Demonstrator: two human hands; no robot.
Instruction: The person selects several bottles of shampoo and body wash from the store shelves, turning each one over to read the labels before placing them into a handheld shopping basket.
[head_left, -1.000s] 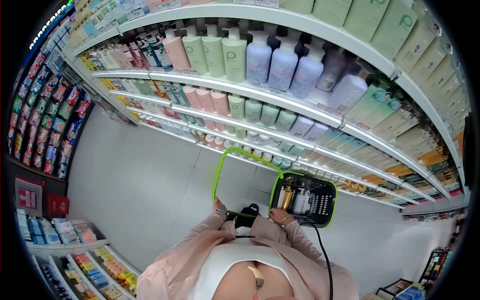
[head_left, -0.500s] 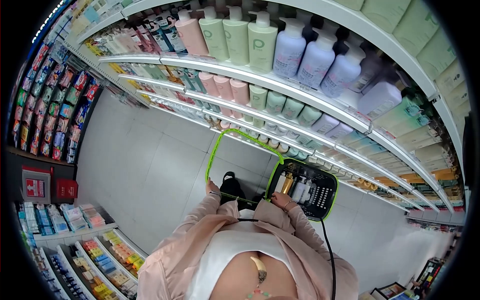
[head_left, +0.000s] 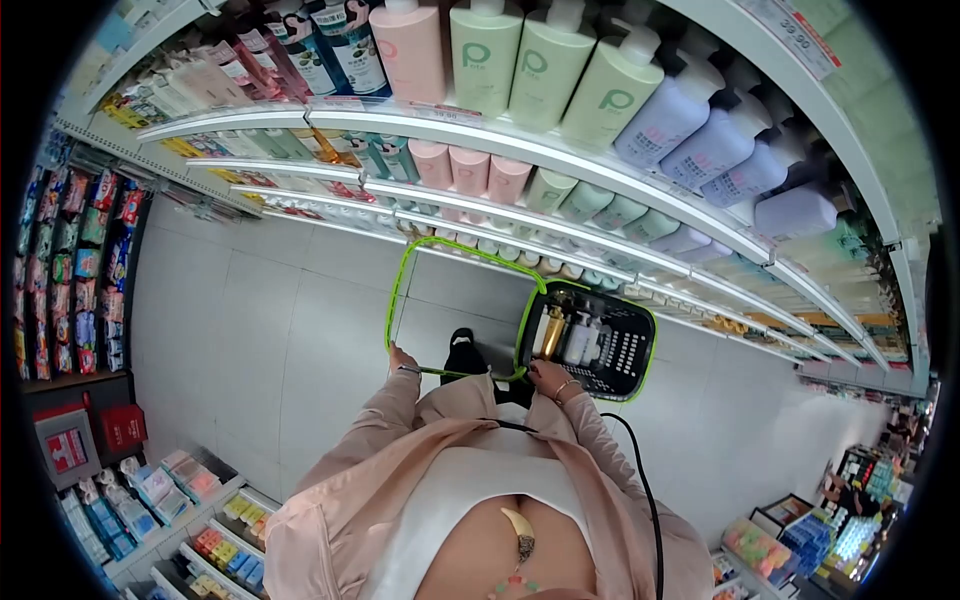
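Note:
A black shopping basket (head_left: 620, 385) with a green rim stands in front of me, low against the shelves. Its long green pull handle (head_left: 393, 300) reaches out to the left as a wide loop. My left hand (head_left: 403, 357) is closed around the near left corner of that loop. At the basket's near left corner, where the loop meets the rim, my right hand (head_left: 547, 376) is closed; its fingertips are partly hidden. Inside the basket lie a gold bottle (head_left: 552, 334) and white pump bottles (head_left: 581, 340).
Shelves (head_left: 440, 118) of pink, green and purple pump bottles curve across the front and right. A rack of packets (head_left: 75, 260) stands at the left. Low displays (head_left: 215, 545) are at the lower left. Grey tiled floor (head_left: 270, 310) lies between.
The view has tilted and shifted, so the upper-shelf bottles appear larger. In the picture, the basket and both hands sit further left and higher. Both hands keep their places on the handle and basket.

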